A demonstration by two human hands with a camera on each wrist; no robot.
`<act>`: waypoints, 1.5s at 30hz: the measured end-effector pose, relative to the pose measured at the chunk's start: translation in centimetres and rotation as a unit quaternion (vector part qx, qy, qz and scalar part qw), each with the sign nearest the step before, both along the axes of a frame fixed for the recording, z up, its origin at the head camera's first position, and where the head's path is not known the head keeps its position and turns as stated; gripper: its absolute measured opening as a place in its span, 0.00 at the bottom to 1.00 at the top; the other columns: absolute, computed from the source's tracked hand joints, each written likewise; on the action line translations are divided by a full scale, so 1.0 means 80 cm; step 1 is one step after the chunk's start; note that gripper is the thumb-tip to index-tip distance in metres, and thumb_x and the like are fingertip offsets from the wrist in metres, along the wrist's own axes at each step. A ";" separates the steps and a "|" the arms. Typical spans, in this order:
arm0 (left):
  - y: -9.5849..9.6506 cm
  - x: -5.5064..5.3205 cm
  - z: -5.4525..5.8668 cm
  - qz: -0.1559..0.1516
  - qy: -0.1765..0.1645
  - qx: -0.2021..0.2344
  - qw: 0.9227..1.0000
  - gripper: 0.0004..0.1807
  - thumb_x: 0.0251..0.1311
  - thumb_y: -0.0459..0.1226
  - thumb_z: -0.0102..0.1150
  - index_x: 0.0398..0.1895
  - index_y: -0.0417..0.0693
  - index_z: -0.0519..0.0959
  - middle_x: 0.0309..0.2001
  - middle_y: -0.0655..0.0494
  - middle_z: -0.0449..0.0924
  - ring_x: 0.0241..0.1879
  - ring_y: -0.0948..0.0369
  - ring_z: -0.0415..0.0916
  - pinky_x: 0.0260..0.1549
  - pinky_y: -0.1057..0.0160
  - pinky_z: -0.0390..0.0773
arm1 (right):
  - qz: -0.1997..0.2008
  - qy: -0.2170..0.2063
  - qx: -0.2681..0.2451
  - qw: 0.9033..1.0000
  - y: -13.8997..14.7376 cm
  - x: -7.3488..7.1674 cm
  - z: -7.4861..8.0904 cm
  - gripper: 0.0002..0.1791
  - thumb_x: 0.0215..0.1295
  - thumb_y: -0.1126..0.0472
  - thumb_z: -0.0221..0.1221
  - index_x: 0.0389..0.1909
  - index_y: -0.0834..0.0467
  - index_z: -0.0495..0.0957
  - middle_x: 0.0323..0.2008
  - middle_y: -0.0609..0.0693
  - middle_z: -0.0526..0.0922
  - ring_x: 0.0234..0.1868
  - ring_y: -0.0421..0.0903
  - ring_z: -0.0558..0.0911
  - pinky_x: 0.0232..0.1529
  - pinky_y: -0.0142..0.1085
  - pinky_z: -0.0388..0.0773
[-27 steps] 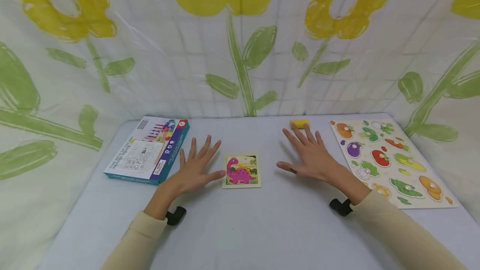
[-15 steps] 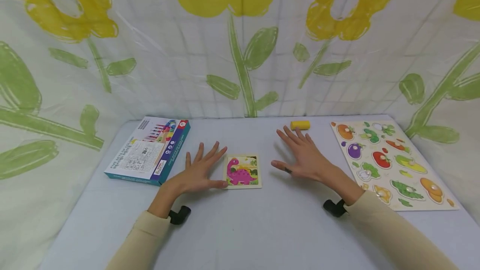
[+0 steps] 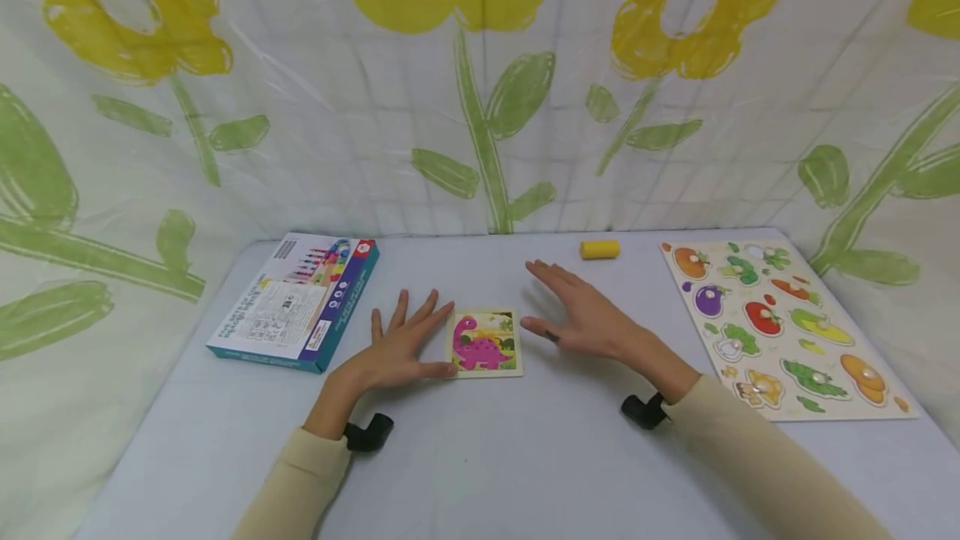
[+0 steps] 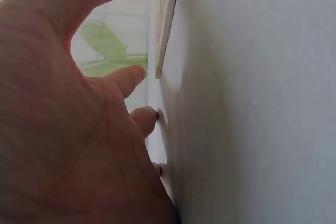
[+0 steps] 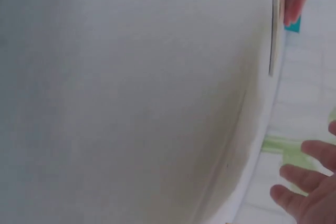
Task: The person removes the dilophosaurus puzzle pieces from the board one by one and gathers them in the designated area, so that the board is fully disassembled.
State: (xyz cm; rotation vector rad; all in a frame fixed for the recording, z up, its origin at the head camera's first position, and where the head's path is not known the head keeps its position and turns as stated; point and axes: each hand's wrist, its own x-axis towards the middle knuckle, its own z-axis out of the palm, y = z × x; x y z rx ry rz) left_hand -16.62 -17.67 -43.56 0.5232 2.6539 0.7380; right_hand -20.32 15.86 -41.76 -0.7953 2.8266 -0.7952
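A small square wooden puzzle (image 3: 484, 344) with a pink dinosaur picture lies flat in the middle of the table. My left hand (image 3: 397, 354) is beside it with spread fingers, its thumb tip over the lower left corner and its index fingertip at the upper left corner. In the left wrist view the puzzle's edge (image 4: 167, 30) stands just past the left hand (image 4: 79, 114). To the right of the puzzle my right hand (image 3: 588, 317) hovers with straight fingers and the thumb apart, holding nothing. The right wrist view shows the fingers (image 5: 310, 177) away from the puzzle's edge (image 5: 275, 40).
A flat blue and white box (image 3: 296, 302) lies at the left. Behind the right hand sits a yellow cylinder (image 3: 600, 250). A wooden vegetable peg puzzle board (image 3: 817, 332) covers the right side. A flower-printed curtain (image 3: 330, 132) rises behind the table (image 3: 480, 465).
My right hand has moved left toward the dinosaur puzzle, uncovering the yellow cylinder, and its fingers have drawn together. My left hand has shifted slightly right to the puzzle's edge.
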 end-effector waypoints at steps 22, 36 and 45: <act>0.000 -0.003 -0.003 -0.008 0.018 -0.020 1.000 0.56 0.58 0.65 0.66 0.86 0.60 0.53 0.89 0.52 0.35 0.85 0.34 0.17 0.71 0.19 0.18 | 0.044 0.003 -0.034 0.998 -0.056 -0.012 0.000 0.33 0.73 0.48 0.65 0.74 0.56 0.73 0.72 0.54 0.79 0.73 0.56 0.77 0.76 0.57 0.72; 0.011 0.004 -0.006 0.043 0.033 0.008 0.998 0.37 0.75 0.59 0.52 0.83 0.58 0.63 0.88 0.51 0.42 0.86 0.34 0.21 0.71 0.19 0.16 | 0.123 0.013 -0.037 0.992 -0.096 -0.022 -0.013 0.15 0.74 0.61 0.64 0.58 0.57 0.85 0.41 0.50 0.84 0.33 0.38 0.78 0.38 0.31 0.79; 0.024 0.002 -0.011 0.086 0.049 0.012 0.995 0.33 0.74 0.56 0.56 0.79 0.59 0.68 0.88 0.53 0.44 0.86 0.36 0.22 0.69 0.17 0.16 | 0.151 -0.002 0.000 0.989 -0.111 -0.033 -0.014 0.14 0.76 0.63 0.60 0.57 0.54 0.87 0.38 0.48 0.81 0.32 0.38 0.76 0.36 0.28 0.77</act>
